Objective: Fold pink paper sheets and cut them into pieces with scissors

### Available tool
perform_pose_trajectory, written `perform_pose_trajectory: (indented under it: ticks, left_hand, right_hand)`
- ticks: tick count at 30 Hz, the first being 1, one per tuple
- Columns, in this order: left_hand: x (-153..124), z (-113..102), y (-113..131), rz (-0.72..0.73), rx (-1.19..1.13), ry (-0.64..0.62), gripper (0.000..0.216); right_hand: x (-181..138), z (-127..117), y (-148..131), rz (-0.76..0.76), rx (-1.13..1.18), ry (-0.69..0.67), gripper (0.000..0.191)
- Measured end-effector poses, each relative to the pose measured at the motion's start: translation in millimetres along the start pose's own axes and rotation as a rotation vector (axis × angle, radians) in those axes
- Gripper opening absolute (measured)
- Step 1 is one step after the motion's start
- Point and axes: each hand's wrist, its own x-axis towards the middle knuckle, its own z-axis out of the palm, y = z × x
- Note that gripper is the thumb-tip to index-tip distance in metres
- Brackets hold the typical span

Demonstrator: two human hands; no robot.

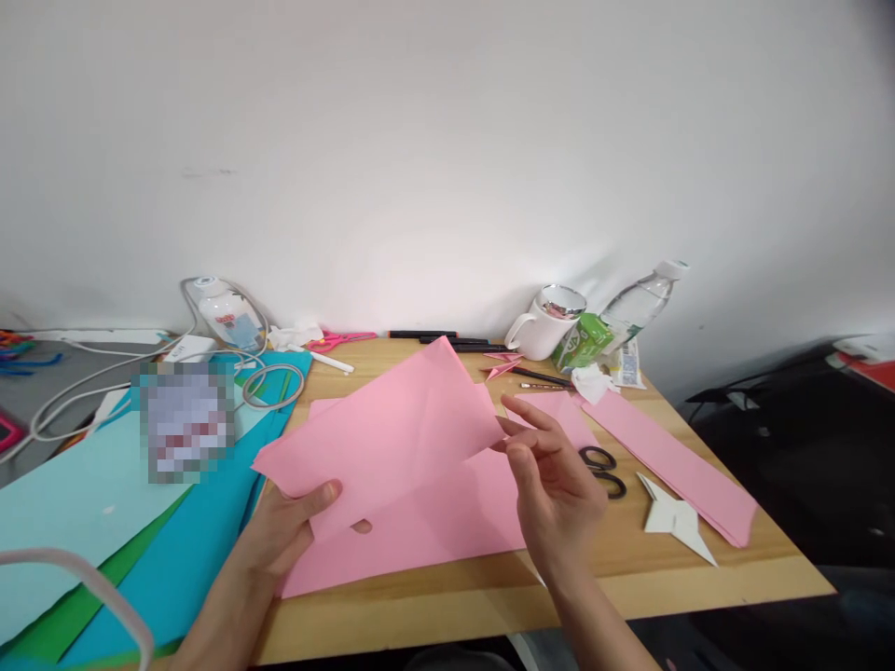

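A pink sheet of paper [392,424] is raised at a tilt above the table, with a faint crease across it. My left hand [290,527] grips its lower left edge, thumb on the near face and fingers mostly hidden behind. At the sheet's right corner, my right hand [556,485] has its fingers apart, fingertips at or against the edge; its thumb lies in front, off the paper. More pink paper [419,550] lies flat beneath both hands. Black-handled scissors [607,485], blades hidden, and a folded white paper star [672,520] lie right of my right hand.
Pink strips [678,471] lie at the right. A white mug [545,321], green box [582,343] and water bottle [640,303] stand behind. Pink scissors [346,340] and black pens [426,335] line the wall. Blue sheets [182,550] and a cable [272,387] occupy the left.
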Motion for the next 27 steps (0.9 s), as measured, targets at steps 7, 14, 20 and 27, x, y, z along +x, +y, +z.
perform_pose_trajectory:
  ticks: [7,14,20,27]
  left_hand:
    - [-2.2,2.5,-0.4,-0.014,-0.074,0.012,0.049]
    - [-2.1,5.8,0.3,0.002,-0.126,0.065,0.067]
    - [-1.2,7.4,0.6,-0.021,-0.100,0.040,0.073]
    - [-2.4,3.1,-0.8,0.016,-0.083,0.094,0.083]
  right_hand:
    - [-5.1,7.6,3.6,-0.035,-0.120,0.080,0.013]
    - [-15.6,3.4,9.7,-0.415,-0.484,0.024,0.058]
    - [-17.0,5.1,8.2,-0.321,-0.337,0.116,0.032]
    - [-14.7,4.5,2.0,0.111,-0.022,0.045,0.009]
